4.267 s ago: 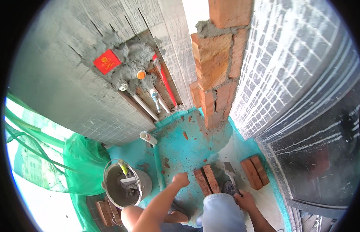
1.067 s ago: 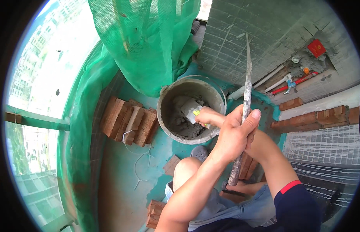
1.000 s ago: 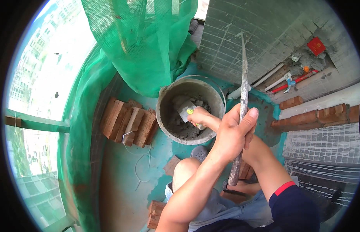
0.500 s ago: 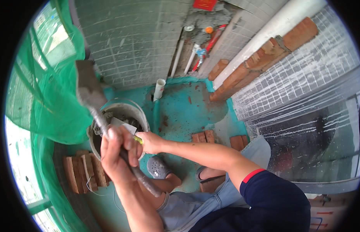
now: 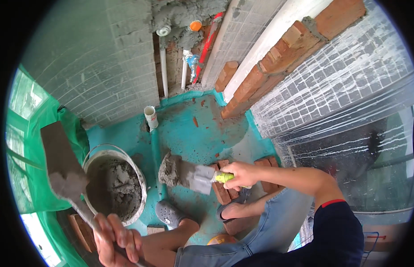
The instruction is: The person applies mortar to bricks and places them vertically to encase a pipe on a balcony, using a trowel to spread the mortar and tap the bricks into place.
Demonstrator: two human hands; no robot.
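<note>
My left hand [image 5: 113, 238] is wrapped round the metal handle of a bricklayer's knife [image 5: 62, 160]. Its broad, mortar-stained blade points up and away at the left. My right hand [image 5: 240, 174] grips the yellow-green handle of a trowel [image 5: 201, 179], its blade stretched leftward. A lump of grey mortar [image 5: 169, 170] sits at the far end of that blade, which hangs above the floor to the right of the bucket [image 5: 141, 180]. More mortar [image 5: 123, 184] lies inside the bucket, just beyond my left hand.
Loose bricks [image 5: 221, 191] lie below the trowel, near my feet. A white pipe stub [image 5: 150, 116] rises from the teal floor [image 5: 195, 142]. At the right, a brick column [image 5: 273, 66] stands against a white pipe. Green netting [image 5: 46, 173] hangs at the left.
The trowel has come out of the bucket and swung right, now carrying mortar. My left hand has moved down and left with the bricklayer's knife. The view has shifted to the right.
</note>
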